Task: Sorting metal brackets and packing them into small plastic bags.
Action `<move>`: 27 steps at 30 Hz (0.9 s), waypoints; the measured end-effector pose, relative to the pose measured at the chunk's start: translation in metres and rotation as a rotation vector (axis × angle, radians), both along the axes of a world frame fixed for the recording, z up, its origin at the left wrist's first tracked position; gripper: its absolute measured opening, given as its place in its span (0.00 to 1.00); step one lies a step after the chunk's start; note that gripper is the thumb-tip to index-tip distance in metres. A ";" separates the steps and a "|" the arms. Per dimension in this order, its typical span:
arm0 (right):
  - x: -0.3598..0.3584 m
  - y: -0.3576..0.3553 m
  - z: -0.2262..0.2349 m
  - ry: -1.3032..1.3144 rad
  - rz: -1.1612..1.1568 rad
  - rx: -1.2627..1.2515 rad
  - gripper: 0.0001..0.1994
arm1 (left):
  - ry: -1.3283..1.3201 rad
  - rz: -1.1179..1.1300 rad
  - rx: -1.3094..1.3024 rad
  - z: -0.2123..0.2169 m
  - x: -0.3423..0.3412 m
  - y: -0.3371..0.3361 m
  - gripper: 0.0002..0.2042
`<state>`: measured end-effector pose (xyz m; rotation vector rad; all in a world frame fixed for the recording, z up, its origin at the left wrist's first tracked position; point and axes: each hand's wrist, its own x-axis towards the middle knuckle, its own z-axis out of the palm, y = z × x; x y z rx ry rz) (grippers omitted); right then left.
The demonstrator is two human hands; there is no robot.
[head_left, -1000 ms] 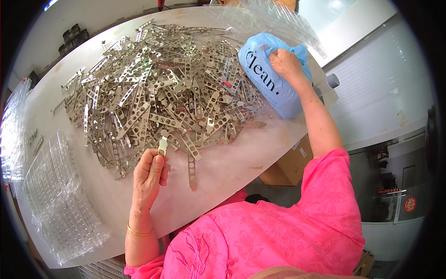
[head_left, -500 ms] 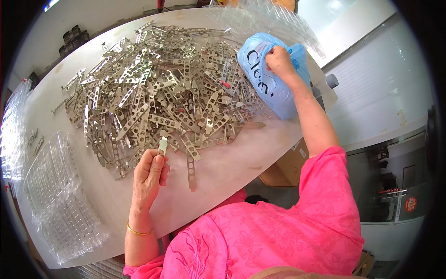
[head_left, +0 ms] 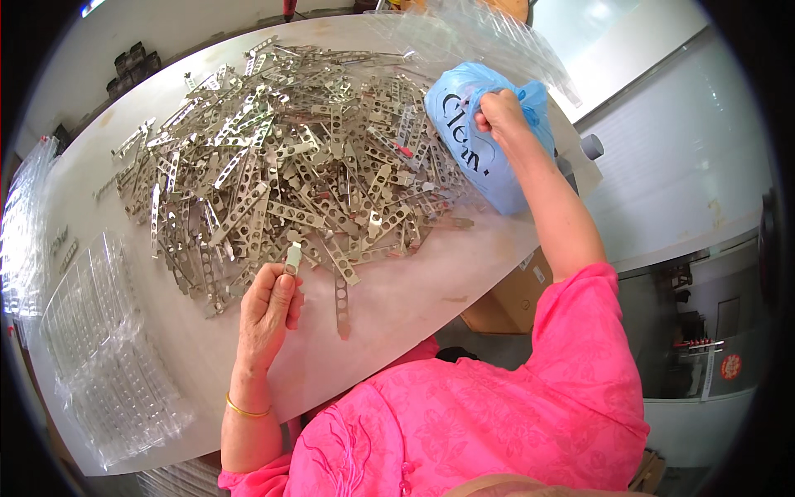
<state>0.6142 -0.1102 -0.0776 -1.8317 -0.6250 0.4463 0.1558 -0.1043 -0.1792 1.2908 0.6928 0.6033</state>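
A big heap of flat perforated metal strips (head_left: 281,166) covers the middle of a pale table (head_left: 414,298). My left hand (head_left: 269,311) rests at the heap's near edge and pinches a short metal strip (head_left: 292,257) upright between thumb and fingers. A single long strip (head_left: 341,296) lies on the table just right of that hand. My right hand (head_left: 497,112) is stretched to the far right of the heap and grips the gathered top of a light blue plastic bag (head_left: 480,157) with dark lettering, which stands on the table.
Stacks of clear plastic bags or trays (head_left: 99,340) lie at the table's left end, and more clear plastic (head_left: 489,33) sits beyond the blue bag. A cardboard box (head_left: 509,294) is under the table's right edge. A white wall panel and a machine (head_left: 704,323) stand at right.
My right hand has shifted on the blue bag from its side up to its top and bunched it, so the bag now stands more upright. My left hand has stayed still with its strip.
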 end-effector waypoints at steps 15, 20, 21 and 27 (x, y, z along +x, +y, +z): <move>-0.071 -0.088 0.028 -0.381 0.070 0.319 0.09 | -0.080 0.025 -0.060 0.000 -0.003 0.001 0.12; -0.115 -0.095 0.025 -0.420 0.226 0.528 0.07 | -0.139 0.019 -0.127 0.004 -0.005 0.001 0.10; -0.125 -0.094 0.021 -0.360 0.285 0.565 0.07 | -0.128 0.031 -0.130 0.004 -0.005 0.001 0.10; -0.189 -0.089 -0.007 -0.487 0.681 0.544 0.04 | -0.381 -0.005 -0.259 0.002 -0.004 -0.001 0.11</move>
